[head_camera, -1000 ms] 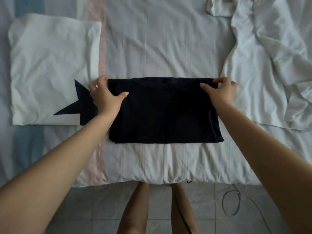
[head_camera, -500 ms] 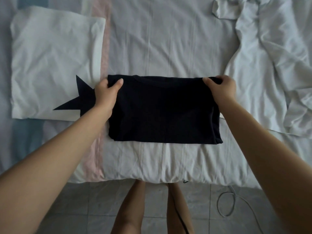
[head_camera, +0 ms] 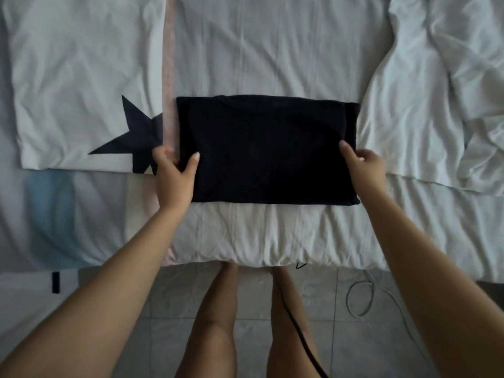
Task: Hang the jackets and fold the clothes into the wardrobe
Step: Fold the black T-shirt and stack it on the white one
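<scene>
A black garment (head_camera: pixel 267 151), folded into a wide rectangle, lies flat on the bed in front of me. My left hand (head_camera: pixel 174 173) pinches its left edge near the middle, thumb on top and fingers under the cloth. At the opposite edge my right hand (head_camera: pixel 364 163) grips the cloth the same way, thumb on top. To the left lies a folded white shirt (head_camera: pixel 81 77) with a dark star print (head_camera: pixel 136 132). Loose white clothes (head_camera: pixel 436 91) are crumpled at the right.
The bed's pale sheet (head_camera: pixel 272 45) has a pink stripe and a blue patch at the left. Its front edge runs above the tiled floor, where my legs stand. A white cable (head_camera: pixel 360 298) loops on the floor at the right; a black cord runs past my leg.
Both hands have slid from the garment's far corners down its side edges toward me and now grip it near the middle. The garment stays flat.
</scene>
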Demonstrator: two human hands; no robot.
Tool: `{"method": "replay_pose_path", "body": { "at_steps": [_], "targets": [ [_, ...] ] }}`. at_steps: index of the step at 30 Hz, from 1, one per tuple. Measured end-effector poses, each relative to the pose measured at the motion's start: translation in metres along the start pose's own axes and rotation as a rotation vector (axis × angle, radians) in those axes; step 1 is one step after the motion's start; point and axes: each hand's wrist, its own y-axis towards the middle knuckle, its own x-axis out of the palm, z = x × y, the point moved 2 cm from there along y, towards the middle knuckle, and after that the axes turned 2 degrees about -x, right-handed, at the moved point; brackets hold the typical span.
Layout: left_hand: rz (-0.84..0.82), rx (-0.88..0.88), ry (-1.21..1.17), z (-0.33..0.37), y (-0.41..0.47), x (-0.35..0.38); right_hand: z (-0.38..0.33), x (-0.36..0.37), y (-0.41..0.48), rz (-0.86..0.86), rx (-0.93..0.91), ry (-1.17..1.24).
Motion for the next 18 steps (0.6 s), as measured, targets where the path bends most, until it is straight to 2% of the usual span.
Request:
{"method": "replay_pose_path", "body": {
  "at_steps": [6,9,13,16,18],
  "targets": [
    [-0.03,0.186,0.019,-0.031,-0.034,-0.007,0.038,-0.001,-0.032,0.066,-0.071,-0.211],
    [-0.006,0.219,0.008,-0.034,-0.03,-0.012,0.041,-0.001,-0.035,0.119,-0.048,-0.201],
    [-0.077,0.163,-0.023,-0.041,-0.03,-0.015,0.038,0.002,-0.038,0.211,0.048,-0.012],
    [-0.192,0.125,0.043,-0.034,-0.037,-0.012,0.043,0.009,-0.045,0.265,0.177,0.33],
    [-0.217,0.098,0.085,-0.031,-0.04,-0.013,0.049,0.012,-0.052,0.22,0.237,0.502]
  ]
}}
